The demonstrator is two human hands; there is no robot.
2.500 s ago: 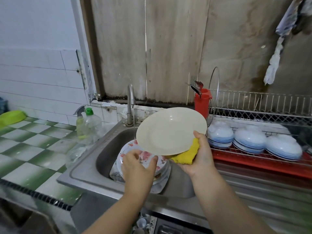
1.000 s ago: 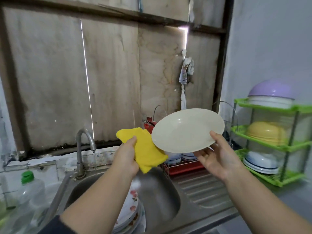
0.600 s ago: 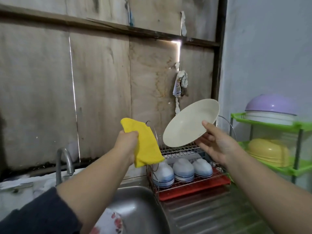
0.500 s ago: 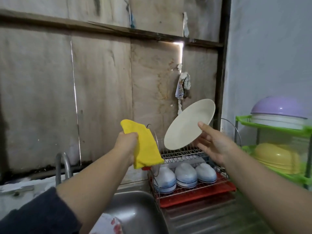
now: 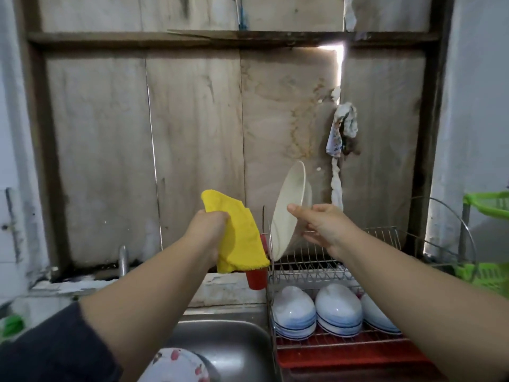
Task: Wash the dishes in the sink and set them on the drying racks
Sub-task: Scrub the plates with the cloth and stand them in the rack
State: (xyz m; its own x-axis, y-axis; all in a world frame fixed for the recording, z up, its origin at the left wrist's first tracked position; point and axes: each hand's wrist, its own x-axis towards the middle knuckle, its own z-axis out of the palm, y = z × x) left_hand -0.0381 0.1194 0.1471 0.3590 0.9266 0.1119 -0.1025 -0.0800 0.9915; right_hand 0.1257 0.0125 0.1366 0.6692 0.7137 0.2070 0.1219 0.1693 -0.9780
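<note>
Above the wire rack, my right hand pinches the cream plate upright; my left hand clutches the yellow cloth.

The upper tier of the wire rack is open along its slotted row to the right of the cream plate, which stands on edge at the left end. A red cup blocks the rack's left edge. On the lower tier, inverted bowls fill the space from left edge to right. The sink basin is open at its right side; a floral plate occupies the near left corner.
</note>
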